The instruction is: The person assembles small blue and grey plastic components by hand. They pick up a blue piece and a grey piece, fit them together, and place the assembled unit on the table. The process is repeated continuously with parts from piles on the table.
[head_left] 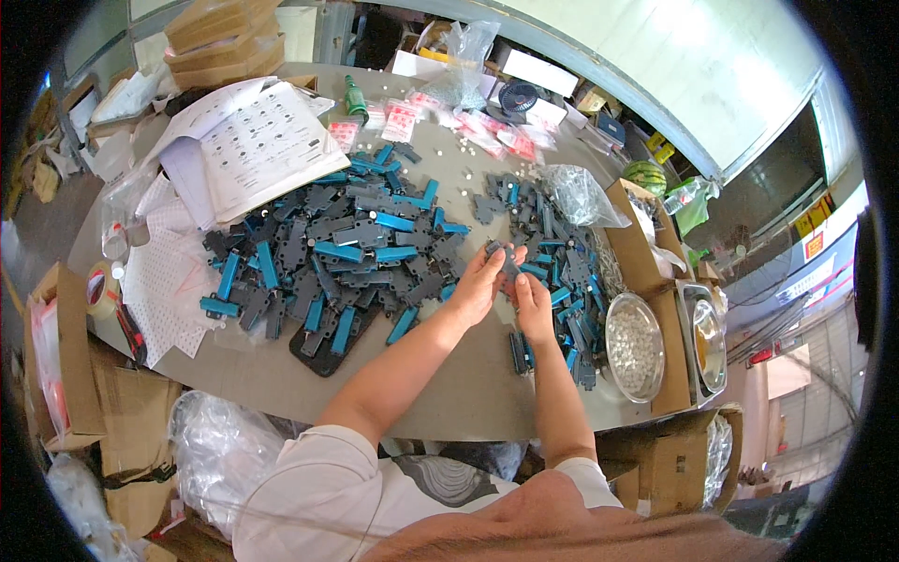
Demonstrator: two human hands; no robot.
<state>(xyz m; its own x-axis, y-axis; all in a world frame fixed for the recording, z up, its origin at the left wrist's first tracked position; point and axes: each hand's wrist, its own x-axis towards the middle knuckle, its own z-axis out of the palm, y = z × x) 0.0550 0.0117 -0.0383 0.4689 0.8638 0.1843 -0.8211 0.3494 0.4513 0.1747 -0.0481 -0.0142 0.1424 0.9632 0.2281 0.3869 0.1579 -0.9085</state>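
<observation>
Your white short-sleeved shirt (323,478) lies along the lower edge, before the grey tabletop (449,398). Your left hand (478,284) pinches a small dark-grey plastic part (508,266) between thumb and fingers. Your right hand (535,309) grips the near end of this part, thumb and forefinger closed; the state of its other fingers cannot be told. The part is raised between two piles: a broad left pile of dark-grey and blue plastic pieces (361,234) and a narrower right pile of similar pieces (579,267). Right of the latter stands a round metal dish (609,348) containing small white pieces.
</observation>
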